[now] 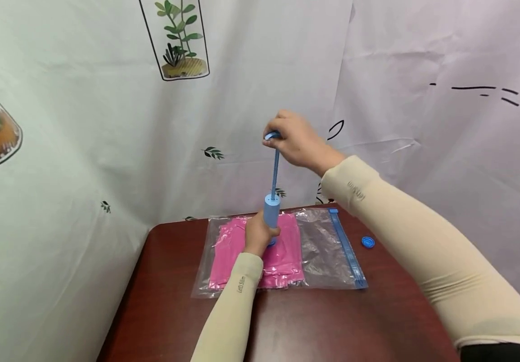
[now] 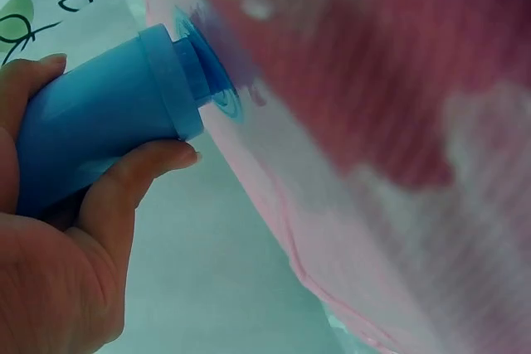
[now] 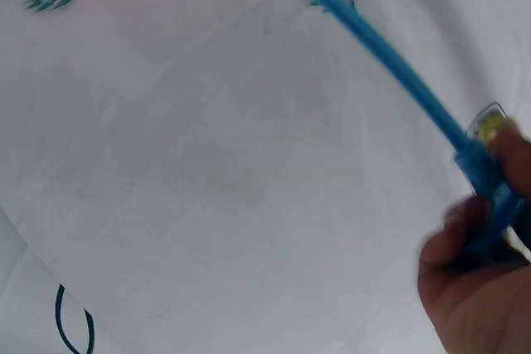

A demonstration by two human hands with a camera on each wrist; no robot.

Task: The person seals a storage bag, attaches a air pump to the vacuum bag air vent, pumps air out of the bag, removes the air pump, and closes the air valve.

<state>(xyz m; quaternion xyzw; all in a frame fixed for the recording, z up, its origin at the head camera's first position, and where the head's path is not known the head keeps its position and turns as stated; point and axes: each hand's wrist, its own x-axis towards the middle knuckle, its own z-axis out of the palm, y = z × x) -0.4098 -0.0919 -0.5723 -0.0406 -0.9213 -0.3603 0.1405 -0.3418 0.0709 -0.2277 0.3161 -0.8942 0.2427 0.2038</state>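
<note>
A blue hand pump [image 1: 271, 211] stands upright over a clear vacuum storage bag [image 1: 321, 246] that has folded pink fabric [image 1: 228, 256] inside. My left hand [image 1: 257, 234] grips the pump's barrel [image 2: 108, 113] low down, its lower end right at the bag's round blue valve [image 2: 217, 72]. High above, my right hand [image 1: 293, 138] holds the pump's handle [image 3: 489, 196], fingers curled round it. Between the two hands the thin blue rod [image 3: 382, 55] is drawn far out of the barrel.
A small round blue cap [image 1: 368, 242] lies on the dark red-brown table [image 1: 305, 327], right of the bag. The bag's blue zip edge [image 1: 348, 246] faces right. Printed white cloth [image 1: 251, 90] hangs close behind the table and along its left side.
</note>
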